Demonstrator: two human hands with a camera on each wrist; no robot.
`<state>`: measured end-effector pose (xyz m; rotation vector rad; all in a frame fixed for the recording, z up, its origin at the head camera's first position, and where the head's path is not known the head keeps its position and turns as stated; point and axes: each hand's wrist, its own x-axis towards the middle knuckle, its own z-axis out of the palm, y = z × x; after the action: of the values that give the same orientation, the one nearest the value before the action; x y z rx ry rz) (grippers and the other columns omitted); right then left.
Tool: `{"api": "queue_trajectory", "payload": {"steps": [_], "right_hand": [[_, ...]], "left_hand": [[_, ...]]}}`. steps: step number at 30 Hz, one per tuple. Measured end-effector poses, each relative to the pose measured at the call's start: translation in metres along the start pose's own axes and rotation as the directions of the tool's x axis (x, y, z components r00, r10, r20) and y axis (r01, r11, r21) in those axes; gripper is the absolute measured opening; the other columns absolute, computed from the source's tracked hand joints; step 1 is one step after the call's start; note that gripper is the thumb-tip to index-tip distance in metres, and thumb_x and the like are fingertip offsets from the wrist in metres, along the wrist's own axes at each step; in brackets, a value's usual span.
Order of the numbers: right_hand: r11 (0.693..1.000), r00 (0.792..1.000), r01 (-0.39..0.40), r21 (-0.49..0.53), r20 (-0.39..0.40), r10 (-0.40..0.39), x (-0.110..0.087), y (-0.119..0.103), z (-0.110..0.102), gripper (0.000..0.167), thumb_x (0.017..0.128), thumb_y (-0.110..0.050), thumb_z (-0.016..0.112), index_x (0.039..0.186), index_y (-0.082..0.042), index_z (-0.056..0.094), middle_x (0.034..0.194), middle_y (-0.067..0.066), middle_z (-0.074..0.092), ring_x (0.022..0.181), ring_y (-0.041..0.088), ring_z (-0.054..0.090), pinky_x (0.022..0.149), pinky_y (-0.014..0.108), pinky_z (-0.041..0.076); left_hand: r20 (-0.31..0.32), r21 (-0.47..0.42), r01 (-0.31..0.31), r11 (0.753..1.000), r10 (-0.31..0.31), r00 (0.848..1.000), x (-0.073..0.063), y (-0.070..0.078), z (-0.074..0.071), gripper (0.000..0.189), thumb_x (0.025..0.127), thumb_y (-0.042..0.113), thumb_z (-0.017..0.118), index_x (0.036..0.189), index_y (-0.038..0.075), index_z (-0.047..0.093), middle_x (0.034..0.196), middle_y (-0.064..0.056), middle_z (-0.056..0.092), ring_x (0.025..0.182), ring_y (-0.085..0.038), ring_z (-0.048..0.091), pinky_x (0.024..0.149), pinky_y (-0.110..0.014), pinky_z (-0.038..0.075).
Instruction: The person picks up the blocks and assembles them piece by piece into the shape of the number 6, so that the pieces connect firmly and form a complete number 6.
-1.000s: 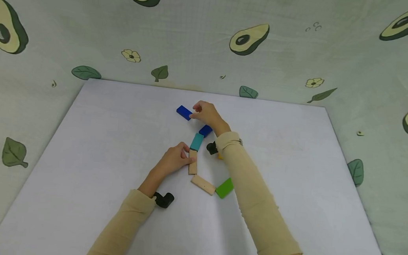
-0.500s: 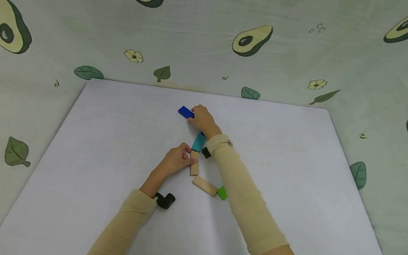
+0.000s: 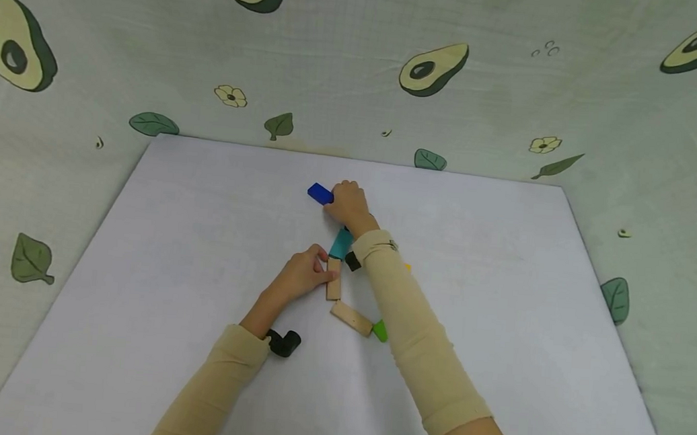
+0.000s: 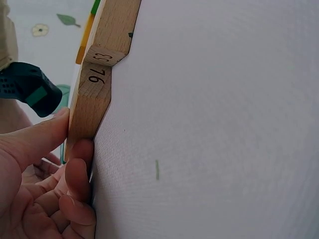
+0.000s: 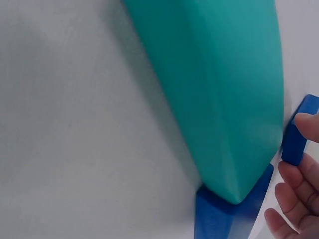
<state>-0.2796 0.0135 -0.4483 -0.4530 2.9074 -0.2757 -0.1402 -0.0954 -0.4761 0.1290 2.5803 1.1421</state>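
Beside the upright-running plain wooden block [image 3: 334,289], my left hand [image 3: 297,276] pinches its edge; the left wrist view shows thumb and fingers on either side of this block [image 4: 91,109], marked 76. At the far end, my right hand [image 3: 347,204] grips the right end of a blue block [image 3: 319,193]. In the right wrist view, the thumb lies on that blue block [image 5: 294,144] and a fingertip below it. A teal block [image 3: 340,245] joins the plain one to a second blue block [image 5: 214,214], mostly hidden under my right wrist in the head view.
Another plain block [image 3: 351,318], marked 53, angles towards a green block [image 3: 380,330], partly covered by my right sleeve. A yellow corner [image 3: 408,267] peeks out past that sleeve. Black wrist cameras [image 3: 285,343] sit near the blocks. A patterned cloth [image 3: 335,61] rises behind the white table [image 3: 216,195].
My right hand has come down and closed on the far blue block, its forearm swinging left over the second blue and green blocks. The left hand stays on the plain block.
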Motion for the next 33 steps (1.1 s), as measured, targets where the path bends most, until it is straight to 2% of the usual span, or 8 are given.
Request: {"api": "queue_trajectory", "payload": {"steps": [3,9,12,18,28,33], "right_hand": [[0.999,1.000,0.010,0.036,-0.007,-0.009,0.000,0.001,-0.002,0.038,0.088,-0.028,0.058,0.116,-0.003,0.061,0.108,0.011,0.059,0.103,0.024,0.051,0.092,0.036,0.041],[0.979,0.999,0.031,0.199,-0.039,-0.024,-0.008,0.003,-0.016,0.039,0.086,-0.028,0.062,0.117,-0.004,0.062,0.113,0.011,0.060,0.106,0.024,0.051,0.092,0.036,0.042],[0.958,0.998,0.053,0.283,-0.049,-0.041,-0.016,0.005,-0.024,0.041,0.084,-0.026,0.064,0.117,-0.002,0.063,0.111,0.011,0.061,0.103,0.023,0.053,0.090,0.035,0.044],[0.896,0.993,0.112,0.430,-0.070,-0.091,-0.037,0.013,-0.035,0.039,0.081,-0.021,0.067,0.113,0.000,0.064,0.101,0.013,0.062,0.094,0.022,0.052,0.083,0.032,0.043],[0.863,0.989,0.150,0.482,-0.086,-0.123,-0.076,0.037,-0.044,0.038,0.082,-0.023,0.068,0.114,-0.002,0.064,0.102,0.012,0.060,0.091,0.023,0.050,0.077,0.032,0.044],[0.853,0.992,0.126,0.506,-0.076,-0.102,-0.093,0.049,-0.043,0.039,0.083,-0.023,0.068,0.116,-0.004,0.062,0.104,0.012,0.060,0.094,0.023,0.050,0.078,0.032,0.043]], "left_hand": [[0.001,-0.003,0.003,1.000,-0.003,1.000,0.000,0.001,0.000,0.038,0.084,0.029,0.069,0.107,0.004,0.054,0.076,-0.005,0.059,0.065,-0.015,0.051,0.058,-0.024,0.039],[0.015,-0.003,0.016,1.000,-0.016,1.000,-0.001,0.001,0.001,0.039,0.084,0.029,0.069,0.109,0.004,0.053,0.076,-0.006,0.059,0.065,-0.015,0.052,0.058,-0.024,0.040],[0.020,0.003,0.027,1.000,-0.027,0.999,0.000,0.001,0.001,0.039,0.084,0.029,0.068,0.110,0.004,0.053,0.077,-0.006,0.059,0.066,-0.015,0.052,0.059,-0.024,0.040],[0.030,0.006,0.064,0.998,-0.064,0.997,0.000,0.003,0.000,0.039,0.085,0.030,0.068,0.110,0.005,0.053,0.079,-0.006,0.059,0.068,-0.016,0.052,0.060,-0.025,0.040],[0.037,0.014,0.066,0.998,-0.067,0.997,0.002,0.004,0.001,0.040,0.085,0.030,0.068,0.111,0.005,0.052,0.079,-0.006,0.059,0.068,-0.016,0.052,0.060,-0.024,0.040],[0.042,0.017,0.079,0.997,-0.080,0.996,0.003,0.003,0.001,0.040,0.085,0.031,0.068,0.112,0.006,0.052,0.080,-0.006,0.059,0.069,-0.016,0.052,0.060,-0.025,0.040]]}}
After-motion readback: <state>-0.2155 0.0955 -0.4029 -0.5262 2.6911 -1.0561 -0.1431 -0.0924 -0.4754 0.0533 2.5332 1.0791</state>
